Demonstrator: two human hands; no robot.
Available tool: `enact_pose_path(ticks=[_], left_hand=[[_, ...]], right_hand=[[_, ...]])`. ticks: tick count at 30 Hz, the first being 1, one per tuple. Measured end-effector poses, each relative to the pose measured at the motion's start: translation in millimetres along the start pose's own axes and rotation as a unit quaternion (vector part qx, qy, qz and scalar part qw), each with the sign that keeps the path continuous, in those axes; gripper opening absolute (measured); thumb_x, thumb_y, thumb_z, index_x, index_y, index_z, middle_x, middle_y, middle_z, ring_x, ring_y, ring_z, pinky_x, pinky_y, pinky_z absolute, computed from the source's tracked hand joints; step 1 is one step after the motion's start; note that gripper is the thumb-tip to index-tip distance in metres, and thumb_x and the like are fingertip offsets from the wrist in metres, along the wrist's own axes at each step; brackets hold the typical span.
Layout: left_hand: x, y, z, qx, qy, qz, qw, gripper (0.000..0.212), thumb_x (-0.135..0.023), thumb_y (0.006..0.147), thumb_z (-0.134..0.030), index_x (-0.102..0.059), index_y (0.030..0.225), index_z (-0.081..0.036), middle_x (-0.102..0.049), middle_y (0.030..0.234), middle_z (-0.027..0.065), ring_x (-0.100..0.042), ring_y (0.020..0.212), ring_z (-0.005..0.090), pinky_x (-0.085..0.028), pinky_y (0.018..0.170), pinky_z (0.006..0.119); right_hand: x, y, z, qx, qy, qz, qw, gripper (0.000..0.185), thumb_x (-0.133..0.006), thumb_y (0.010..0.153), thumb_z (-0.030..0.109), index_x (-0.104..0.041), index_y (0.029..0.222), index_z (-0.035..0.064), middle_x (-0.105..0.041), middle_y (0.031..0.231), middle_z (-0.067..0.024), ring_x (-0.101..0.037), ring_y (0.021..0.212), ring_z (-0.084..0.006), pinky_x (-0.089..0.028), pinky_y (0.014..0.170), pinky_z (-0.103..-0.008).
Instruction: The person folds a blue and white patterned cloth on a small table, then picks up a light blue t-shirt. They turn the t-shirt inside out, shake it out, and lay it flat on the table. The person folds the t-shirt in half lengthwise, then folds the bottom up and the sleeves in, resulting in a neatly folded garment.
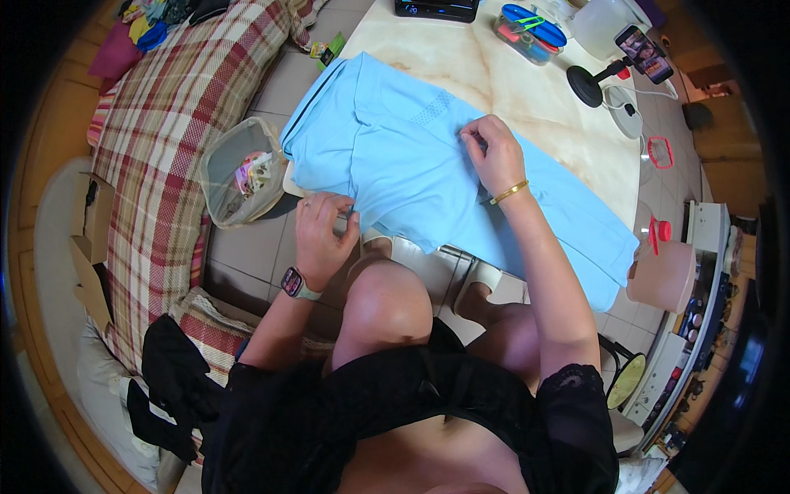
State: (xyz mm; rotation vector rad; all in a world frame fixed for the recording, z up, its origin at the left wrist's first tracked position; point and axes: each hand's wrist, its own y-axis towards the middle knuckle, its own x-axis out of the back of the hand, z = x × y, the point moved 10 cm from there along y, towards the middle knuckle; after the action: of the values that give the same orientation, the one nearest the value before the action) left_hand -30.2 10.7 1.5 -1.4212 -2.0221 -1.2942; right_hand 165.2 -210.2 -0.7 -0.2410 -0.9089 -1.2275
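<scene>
A light-blue garment [407, 167] lies spread and wrinkled over the near side of the table, part of it hanging past the edge above my knees. It has a patch of small perforations and a dark line along its far-left side. My left hand [324, 231], with a watch at the wrist, pinches the garment's near-left edge between thumb and fingers. Over the middle of the cloth is my right hand [498, 154], thumb and forefinger brought close together at its surface. Whether fabric is caught between those fingertips cannot be made out. A gold bracelet [510, 192] circles that wrist.
The marbled table [555, 148] bears a lidded plastic box [531, 37], a phone [645, 54] on a stand and a device with a lit display [436, 8]. A lined waste bin [241, 176] stands left, beside a plaid-covered sofa [185, 80]. A pink bucket [660, 278] is at right.
</scene>
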Motion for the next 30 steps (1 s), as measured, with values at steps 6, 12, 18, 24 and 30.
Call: enact_pose_path(ticks=[6,12,18,24,30], left_hand=[[1.0,16.4,-15.5,-0.021,-0.011,-0.011,1.000,0.028,-0.071,0.077,-0.006,-0.064,0.104,-0.008,-0.062,0.106,0.0077,-0.058,0.097,0.0287,-0.042,0.087,0.041],[-7.9,21.7,-20.5,-0.025,-0.014,0.016,0.999,0.028,-0.069,0.077,-0.006,-0.064,0.105,-0.007,-0.062,0.115,0.0065,-0.056,0.105,0.0282,-0.041,0.093,0.042],[-6.7,29.3,-29.3,-0.036,-0.008,0.017,0.999,0.029,-0.065,0.082,-0.004,-0.063,0.110,-0.005,-0.062,0.121,0.0105,-0.057,0.111,0.0305,-0.040,0.097,0.044],[-31.9,56.7,-36.8,-0.077,0.008,0.102,0.992,0.034,-0.063,0.084,-0.003,-0.064,0.118,-0.005,-0.058,0.136,0.0113,-0.052,0.128,0.0323,-0.037,0.107,0.048],[-1.5,28.4,-3.1,-0.060,0.049,0.082,0.994,0.044,-0.070,0.079,-0.009,-0.061,0.123,-0.007,-0.058,0.135,0.0118,-0.051,0.128,0.0341,-0.038,0.107,0.049]], right_hand=[[-12.4,-6.8,26.6,0.119,-0.057,0.021,0.991,0.005,-0.073,0.078,0.007,-0.068,0.079,0.0081,-0.064,0.088,-0.0059,-0.063,0.086,-0.0267,-0.052,0.072,-0.0380],[-12.7,-5.6,7.8,0.031,-0.019,0.039,0.999,0.005,-0.071,0.082,0.007,-0.067,0.086,0.0067,-0.065,0.088,-0.0077,-0.064,0.083,-0.0277,-0.053,0.071,-0.0385],[13.1,-5.1,-17.2,-0.066,0.042,0.004,0.997,0.006,-0.067,0.089,0.010,-0.065,0.091,0.0045,-0.068,0.092,-0.0115,-0.066,0.079,-0.0266,-0.053,0.070,-0.0368],[15.8,-40.8,46.5,0.120,-0.002,0.073,0.990,0.009,-0.069,0.083,0.007,-0.066,0.092,0.0041,-0.068,0.099,-0.0088,-0.065,0.090,-0.0282,-0.053,0.075,-0.0376],[43.5,-94.8,59.2,0.197,-0.117,0.114,0.967,0.016,-0.076,0.074,0.005,-0.063,0.082,0.0047,-0.066,0.101,-0.0095,-0.064,0.089,-0.0291,-0.054,0.070,-0.0392]])
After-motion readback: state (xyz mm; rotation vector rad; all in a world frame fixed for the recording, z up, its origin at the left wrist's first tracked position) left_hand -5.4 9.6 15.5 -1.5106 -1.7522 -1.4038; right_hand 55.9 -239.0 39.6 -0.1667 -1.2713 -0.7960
